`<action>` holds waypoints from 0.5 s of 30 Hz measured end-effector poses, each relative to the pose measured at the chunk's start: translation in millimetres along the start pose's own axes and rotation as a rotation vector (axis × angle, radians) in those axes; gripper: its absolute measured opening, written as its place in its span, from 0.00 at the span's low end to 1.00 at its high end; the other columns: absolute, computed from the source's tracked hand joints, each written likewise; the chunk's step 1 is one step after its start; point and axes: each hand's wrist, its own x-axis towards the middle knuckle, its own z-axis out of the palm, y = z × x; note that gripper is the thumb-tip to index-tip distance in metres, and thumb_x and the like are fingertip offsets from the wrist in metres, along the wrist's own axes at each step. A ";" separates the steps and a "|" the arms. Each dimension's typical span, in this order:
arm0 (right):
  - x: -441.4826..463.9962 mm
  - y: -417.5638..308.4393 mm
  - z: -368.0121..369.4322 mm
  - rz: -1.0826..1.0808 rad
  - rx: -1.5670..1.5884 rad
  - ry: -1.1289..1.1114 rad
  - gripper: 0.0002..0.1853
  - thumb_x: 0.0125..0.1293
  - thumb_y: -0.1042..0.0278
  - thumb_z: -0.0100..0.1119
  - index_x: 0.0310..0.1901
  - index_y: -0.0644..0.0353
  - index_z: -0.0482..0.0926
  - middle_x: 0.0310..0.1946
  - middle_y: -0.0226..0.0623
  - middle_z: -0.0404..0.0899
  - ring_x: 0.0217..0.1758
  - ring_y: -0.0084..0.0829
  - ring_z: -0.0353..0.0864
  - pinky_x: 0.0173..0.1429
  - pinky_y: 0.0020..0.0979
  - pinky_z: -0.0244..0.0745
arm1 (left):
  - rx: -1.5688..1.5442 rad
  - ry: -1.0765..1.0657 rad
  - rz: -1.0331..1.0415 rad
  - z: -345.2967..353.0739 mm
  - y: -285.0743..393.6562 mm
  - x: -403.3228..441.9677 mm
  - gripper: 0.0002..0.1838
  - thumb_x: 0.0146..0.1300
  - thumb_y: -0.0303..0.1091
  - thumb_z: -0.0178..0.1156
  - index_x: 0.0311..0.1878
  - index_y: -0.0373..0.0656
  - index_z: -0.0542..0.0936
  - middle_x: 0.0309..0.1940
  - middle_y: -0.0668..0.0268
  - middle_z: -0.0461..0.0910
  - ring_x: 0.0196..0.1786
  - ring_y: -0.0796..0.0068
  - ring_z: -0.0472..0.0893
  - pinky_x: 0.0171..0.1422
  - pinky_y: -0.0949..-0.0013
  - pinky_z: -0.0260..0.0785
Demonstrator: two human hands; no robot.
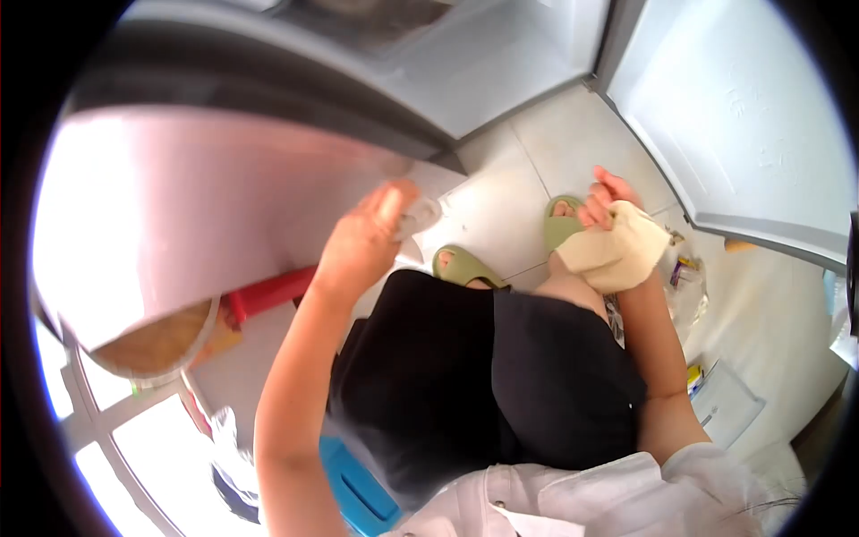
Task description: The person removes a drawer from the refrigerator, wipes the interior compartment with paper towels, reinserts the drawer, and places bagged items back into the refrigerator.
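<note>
My left hand [369, 228] is raised beside the pink panel, its fingers closed around a small whitish, ring-like thing [419, 217]. Motion blurs that thing, so its kind is unclear. Over by the right knee, my right hand [607, 199] has curled fingers. A cream cloth [617, 251] hangs from this hand and covers part of the wrist.
A glossy pink panel [224, 197] stands at left, with a grey-framed compartment [501, 63] ahead and a white door-like panel [743, 116] at right. A blue stool [358, 488] is beneath me. A clear plastic bin [729, 403] and a plastic bag [691, 291] lie on the tiled floor [506, 161].
</note>
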 end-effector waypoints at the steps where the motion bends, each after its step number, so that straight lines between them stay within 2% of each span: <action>1: -16.4 0.1 17.4 -0.043 0.016 0.032 0.15 0.73 0.61 0.44 0.32 0.56 0.77 0.14 0.27 0.68 0.12 0.25 0.59 0.27 0.31 0.62 | -0.119 0.172 -0.056 -18.4 0.3 -24.0 0.25 0.47 0.17 0.62 0.50 0.45 0.69 0.49 0.61 0.76 0.51 0.56 0.77 0.50 0.60 0.74; 2: -31.3 -5.0 31.6 -0.003 -0.065 0.003 0.17 0.73 0.62 0.46 0.23 0.52 0.71 0.10 0.27 0.64 0.12 0.26 0.59 0.26 0.31 0.61 | -0.283 0.222 -0.258 -40.5 3.0 -52.1 0.26 0.47 0.16 0.63 0.49 0.44 0.68 0.51 0.59 0.73 0.47 0.53 0.78 0.47 0.61 0.76; 3: -44.8 -10.7 41.4 0.038 -0.143 -0.027 0.24 0.72 0.63 0.47 0.14 0.49 0.65 0.07 0.28 0.59 0.11 0.27 0.58 0.25 0.31 0.60 | -0.229 0.408 -0.241 -53.1 -0.6 -78.2 0.25 0.48 0.17 0.65 0.49 0.44 0.68 0.53 0.59 0.71 0.45 0.55 0.78 0.47 0.61 0.76; 4: -60.2 -11.3 48.1 0.038 -0.149 -0.062 0.19 0.72 0.64 0.48 0.19 0.52 0.69 0.09 0.27 0.60 0.12 0.26 0.58 0.26 0.30 0.59 | -0.161 0.593 -0.221 -66.2 -3.5 -106.5 0.24 0.48 0.18 0.66 0.48 0.43 0.68 0.55 0.59 0.69 0.44 0.56 0.78 0.47 0.62 0.76; 5: -76.3 -11.4 50.3 0.038 -0.156 -0.100 0.16 0.71 0.65 0.49 0.24 0.55 0.74 0.11 0.26 0.60 0.12 0.25 0.58 0.26 0.29 0.58 | -0.282 0.650 -0.387 -86.8 11.1 -135.8 0.22 0.49 0.20 0.67 0.48 0.42 0.71 0.58 0.59 0.65 0.46 0.61 0.77 0.50 0.62 0.74; 6: -92.0 -7.2 36.4 -0.179 -0.181 -0.186 0.11 0.70 0.68 0.48 0.46 0.63 0.78 0.18 0.25 0.62 0.16 0.22 0.60 0.28 0.27 0.58 | -0.312 0.788 -0.421 -92.6 3.8 -166.2 0.21 0.53 0.25 0.68 0.51 0.42 0.74 0.54 0.63 0.70 0.49 0.68 0.76 0.53 0.65 0.72; 7: -102.5 -10.0 30.4 -0.231 -0.234 -0.140 0.20 0.69 0.70 0.48 0.61 0.66 0.70 0.21 0.24 0.61 0.18 0.20 0.61 0.31 0.26 0.58 | -0.610 0.883 -0.515 -96.2 0.4 -196.0 0.21 0.55 0.28 0.67 0.53 0.42 0.75 0.53 0.64 0.72 0.50 0.69 0.76 0.55 0.66 0.71; 8: -118.4 -9.0 39.7 -0.312 -0.337 -0.398 0.19 0.68 0.72 0.48 0.60 0.67 0.71 0.21 0.25 0.61 0.18 0.21 0.60 0.31 0.26 0.58 | -0.916 0.979 -0.586 -100.7 2.5 -227.5 0.22 0.58 0.31 0.67 0.55 0.41 0.75 0.51 0.65 0.75 0.51 0.71 0.76 0.56 0.68 0.70; 9: -146.1 6.1 86.0 -0.353 -0.315 -0.139 0.14 0.71 0.70 0.45 0.52 0.66 0.74 0.18 0.26 0.61 0.15 0.22 0.59 0.28 0.27 0.57 | -1.201 1.082 -0.592 -107.5 9.2 -252.0 0.21 0.63 0.34 0.63 0.58 0.41 0.74 0.49 0.67 0.78 0.52 0.73 0.76 0.59 0.69 0.68; 10: -130.6 -15.0 72.8 -0.111 -0.242 -0.190 0.13 0.75 0.67 0.40 0.42 0.64 0.75 0.15 0.26 0.61 0.10 0.23 0.58 0.25 0.28 0.56 | -1.349 1.122 -0.636 -110.4 11.5 -278.3 0.20 0.67 0.36 0.58 0.60 0.41 0.73 0.50 0.66 0.78 0.53 0.73 0.76 0.60 0.68 0.67; 11: -137.8 -9.1 92.8 -0.086 -0.238 -0.159 0.16 0.77 0.65 0.35 0.36 0.61 0.73 0.12 0.26 0.61 0.07 0.25 0.56 0.22 0.28 0.56 | -1.472 1.148 -0.648 -109.6 14.2 -306.7 0.19 0.68 0.37 0.56 0.60 0.41 0.72 0.49 0.66 0.78 0.52 0.74 0.77 0.59 0.67 0.68; 13: -139.5 6.2 108.1 -0.023 -0.306 -0.413 0.15 0.77 0.65 0.34 0.41 0.61 0.73 0.13 0.26 0.61 0.07 0.23 0.57 0.22 0.28 0.56 | -1.603 1.150 -0.682 -102.7 22.7 -360.2 0.17 0.71 0.40 0.52 0.58 0.42 0.72 0.46 0.67 0.79 0.49 0.74 0.79 0.57 0.66 0.70; 14: -158.7 28.3 146.2 -0.078 -0.370 -0.292 0.15 0.77 0.64 0.34 0.42 0.60 0.73 0.13 0.26 0.61 0.07 0.22 0.56 0.22 0.27 0.56 | -1.665 1.132 -0.698 -97.9 25.2 -382.5 0.16 0.70 0.40 0.53 0.56 0.43 0.72 0.45 0.68 0.79 0.47 0.74 0.79 0.54 0.67 0.71; 15: -161.4 47.3 167.2 -0.055 -0.400 -0.278 0.15 0.77 0.64 0.34 0.43 0.60 0.73 0.14 0.26 0.60 0.07 0.21 0.56 0.22 0.26 0.56 | -1.686 1.141 -0.705 -96.0 35.1 -397.2 0.16 0.70 0.41 0.53 0.56 0.43 0.72 0.44 0.68 0.80 0.47 0.75 0.80 0.53 0.67 0.71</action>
